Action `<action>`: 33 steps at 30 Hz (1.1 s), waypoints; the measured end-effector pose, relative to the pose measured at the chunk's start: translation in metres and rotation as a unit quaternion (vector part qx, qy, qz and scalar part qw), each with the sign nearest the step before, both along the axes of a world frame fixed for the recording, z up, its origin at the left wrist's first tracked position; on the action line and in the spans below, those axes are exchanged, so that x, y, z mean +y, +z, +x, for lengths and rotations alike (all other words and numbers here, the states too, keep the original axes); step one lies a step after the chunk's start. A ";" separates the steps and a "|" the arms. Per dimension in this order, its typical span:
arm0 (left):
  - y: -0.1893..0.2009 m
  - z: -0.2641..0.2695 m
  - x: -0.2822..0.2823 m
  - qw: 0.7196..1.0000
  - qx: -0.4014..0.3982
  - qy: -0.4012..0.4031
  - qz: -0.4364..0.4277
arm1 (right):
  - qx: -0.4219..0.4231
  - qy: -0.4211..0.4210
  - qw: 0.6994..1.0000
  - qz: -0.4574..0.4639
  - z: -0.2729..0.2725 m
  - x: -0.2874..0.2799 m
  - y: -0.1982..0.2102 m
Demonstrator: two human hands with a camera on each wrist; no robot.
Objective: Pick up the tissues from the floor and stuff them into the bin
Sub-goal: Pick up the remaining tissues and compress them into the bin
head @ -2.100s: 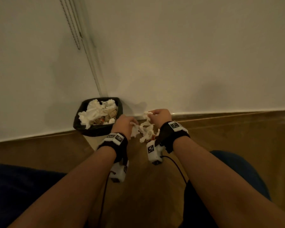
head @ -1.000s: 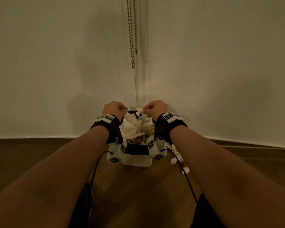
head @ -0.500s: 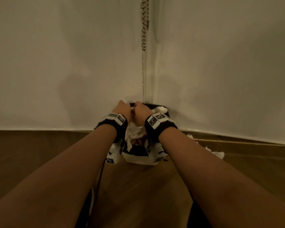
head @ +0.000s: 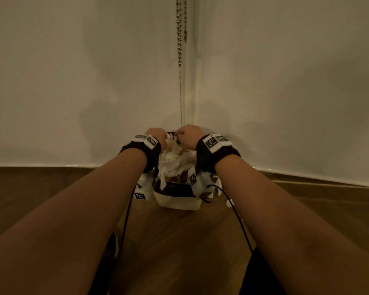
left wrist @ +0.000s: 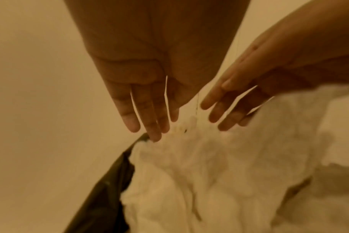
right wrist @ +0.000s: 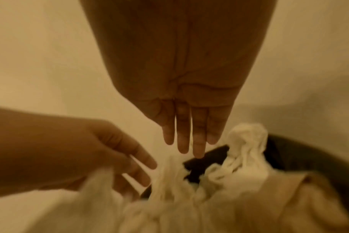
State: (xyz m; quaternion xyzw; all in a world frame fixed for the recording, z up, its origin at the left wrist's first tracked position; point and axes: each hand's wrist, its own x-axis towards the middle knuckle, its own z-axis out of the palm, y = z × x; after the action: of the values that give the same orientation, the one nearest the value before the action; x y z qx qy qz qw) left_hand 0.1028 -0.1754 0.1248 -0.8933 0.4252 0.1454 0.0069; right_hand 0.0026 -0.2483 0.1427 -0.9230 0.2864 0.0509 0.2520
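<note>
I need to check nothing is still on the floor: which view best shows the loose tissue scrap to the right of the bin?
The head view: the tissue scrap lies on the wooden floor beside the bin, under the right forearm. Both wrist views look into the bin at the heaped tissues and miss it.

All three views are dim and carry a warm yellow-brown cast. In the head view, soft broad shadows fall on the plain off-white wall [head: 73, 81] to either side of the corner, and the brown wooden floor [head: 179, 252] and forearms are underexposed. The wall base bows near the edges, a wide-angle effect. Both wrist views are soft and grainy; the crumpled white tissues [left wrist: 199, 173] appear smeared, without fine detail.
</note>
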 end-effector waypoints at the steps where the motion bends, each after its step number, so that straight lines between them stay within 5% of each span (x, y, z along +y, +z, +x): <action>1: 0.005 0.001 0.003 1.000 -0.002 0.006 -0.019 | -0.033 -0.020 0.999 0.005 -0.010 -0.004 0.008; 8: 0.040 -0.019 0.016 0.984 0.012 0.033 -0.172 | -0.144 -0.140 0.978 0.046 -0.083 -0.030 0.024; 17: 0.040 -0.136 -0.007 0.940 0.024 -0.036 -0.338 | -0.173 -0.236 0.956 -0.020 -0.188 -0.064 0.005; 25: -0.029 -0.226 -0.043 0.955 0.105 -0.134 -0.241 | -0.101 -0.297 0.950 0.014 -0.258 -0.092 -0.055; 33: -0.105 -0.245 -0.061 0.975 0.137 -0.127 -0.121 | 0.061 -0.260 0.964 0.011 -0.283 -0.113 -0.124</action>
State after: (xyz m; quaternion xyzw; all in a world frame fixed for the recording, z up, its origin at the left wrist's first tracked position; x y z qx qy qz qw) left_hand -0.1425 -0.2364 0.0193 -0.7978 0.5465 0.2118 -0.1415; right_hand -0.2805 -0.3609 0.0190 -0.8091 0.5306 0.0427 0.2488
